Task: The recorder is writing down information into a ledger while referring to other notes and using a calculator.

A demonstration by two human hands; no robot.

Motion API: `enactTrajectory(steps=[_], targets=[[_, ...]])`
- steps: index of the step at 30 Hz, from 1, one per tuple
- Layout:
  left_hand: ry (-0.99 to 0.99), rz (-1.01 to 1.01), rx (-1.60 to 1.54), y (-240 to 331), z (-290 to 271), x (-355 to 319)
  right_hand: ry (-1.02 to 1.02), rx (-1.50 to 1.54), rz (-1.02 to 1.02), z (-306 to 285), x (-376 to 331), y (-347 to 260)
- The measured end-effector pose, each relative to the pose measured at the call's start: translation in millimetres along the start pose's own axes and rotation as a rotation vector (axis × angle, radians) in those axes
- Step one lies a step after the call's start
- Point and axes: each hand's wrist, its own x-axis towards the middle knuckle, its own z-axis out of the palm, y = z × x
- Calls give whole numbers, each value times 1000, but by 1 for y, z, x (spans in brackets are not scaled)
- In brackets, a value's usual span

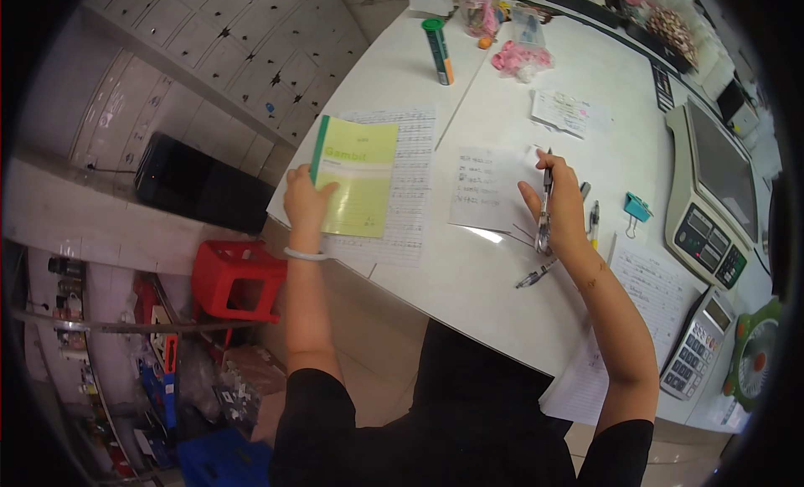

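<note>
Head camera: two bare hands are over one white table (pixel 469 278). The left hand (pixel 306 200), near ten o'clock, is at the edge of one yellow-green notebook with a green spine (pixel 362 198). Its thumb lies on the cover, apart from the fingers. I cannot tell if the fingers pinch the notebook from below. One white round bracelet (pixel 306 254) is on that wrist. The notebook lies on lined white paper full of writing (pixel 413 177).

The right hand (pixel 566 200), near three o'clock, has its fingers closed around one clear, dark-topped pen (pixel 548 182). Its thumb sticks out. At least two more pens lie near it: one clear, dark-tipped pen (pixel 533 278) toward four o'clock and one clear and black pen (pixel 595 222) toward three. One white sheet with handwriting (pixel 486 185) lies between the hands, toward two o'clock.

Toward three o'clock are one teal metal binder clip (pixel 638 206) and one pale boxy weighing scale (pixel 702 227). Toward four are one grey calculator (pixel 697 345) and one round green fan (pixel 757 353). One green and orange tube (pixel 437 53) stands at twelve. One red plastic stool (pixel 219 278) is between eight and nine.
</note>
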Motion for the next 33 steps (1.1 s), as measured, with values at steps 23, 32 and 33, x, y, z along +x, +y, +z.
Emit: enactTrajectory(steps=[23, 32, 33], targets=[[-1494, 25, -1682, 295, -5, -247, 423, -392, 658, -242, -268, -7], [-1522, 314, -1496, 304, -6, -236, 293, -545, 690, -237, -260, -14], [-1516, 310, -1493, 304, -6, -239, 186, -550, 736, -233, -260, -12]])
